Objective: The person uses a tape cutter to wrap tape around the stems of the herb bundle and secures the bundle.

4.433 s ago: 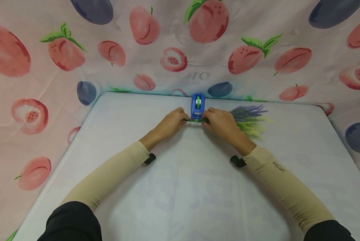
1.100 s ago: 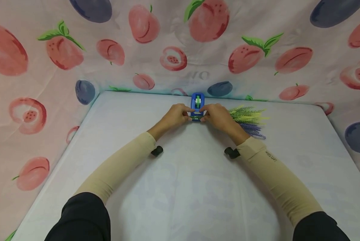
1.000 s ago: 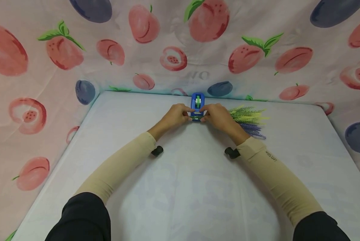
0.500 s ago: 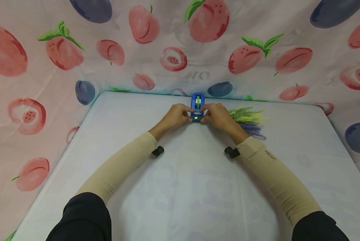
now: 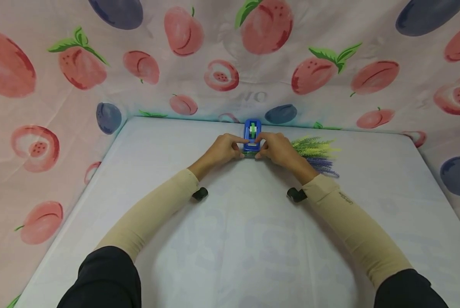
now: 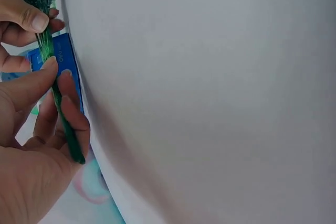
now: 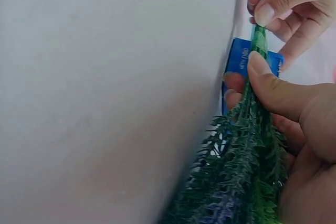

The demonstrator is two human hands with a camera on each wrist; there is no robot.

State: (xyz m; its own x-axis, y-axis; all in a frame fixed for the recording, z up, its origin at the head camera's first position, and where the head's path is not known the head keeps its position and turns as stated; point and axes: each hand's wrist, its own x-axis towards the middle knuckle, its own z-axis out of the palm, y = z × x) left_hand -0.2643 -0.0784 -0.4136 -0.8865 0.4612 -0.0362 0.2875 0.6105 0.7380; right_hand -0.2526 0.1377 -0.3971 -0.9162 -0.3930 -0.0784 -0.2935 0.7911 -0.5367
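Note:
A bunch of artificial flowers (image 5: 316,149) with yellow-green and purple sprigs lies sideways, its heads to the right. My left hand (image 5: 225,147) pinches the green stems (image 6: 68,135) toward their cut end, thumb on one side and fingers on the other. Closer to the blooms, my right hand (image 5: 277,147) pinches the same stems, thumb laid along them in the right wrist view. Between the two thumbs a pale, shiny band like clear tape (image 7: 260,38) shows round the stems. Directly behind stands a blue tape dispenser (image 5: 252,128) with a green-centred roll, partly covered by the fingers.
The white table (image 5: 230,239) runs from the person to a back edge just behind the dispenser. A fruit-print cloth (image 5: 230,51) hangs behind it and along the left side. Dark wrist cameras (image 5: 200,193) sit below both wrists.
Since the oldest frame the bunch has rolled over: purple sprigs were at the back, now yellow-green ones are. Both hands came closer together. Over the last second they have moved only slightly.

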